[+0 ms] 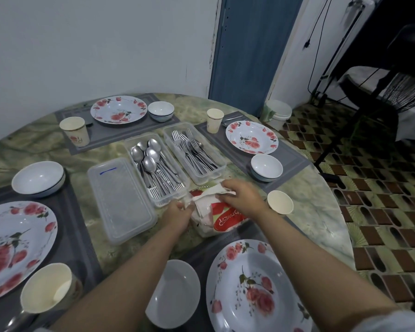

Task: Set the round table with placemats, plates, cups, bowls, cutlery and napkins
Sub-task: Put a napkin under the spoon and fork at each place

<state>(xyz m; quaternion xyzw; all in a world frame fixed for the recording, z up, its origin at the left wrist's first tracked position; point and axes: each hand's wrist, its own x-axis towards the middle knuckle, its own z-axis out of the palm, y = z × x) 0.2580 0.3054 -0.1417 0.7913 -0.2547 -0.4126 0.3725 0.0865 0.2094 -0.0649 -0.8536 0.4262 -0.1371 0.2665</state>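
My left hand (179, 212) holds the near-left edge of the napkin pack (216, 212) at the desk's (304, 195) centre, while my right hand (243, 196) pinches a white napkin (217, 190) at the pack's far end. Four placemats each carry a flowered plate, a bowl and a cup: at 11 o'clock, 1 o'clock, 8 o'clock and 5 o'clock. I judge cutlery and napkins mostly remain: the spoons tray (157, 167) and forks tray (194, 153) are full, though something metallic lies by the 1 o'clock cup (215, 120). The near settings are cut off by the frame, and my arms hide part of the near bowl (177, 293).
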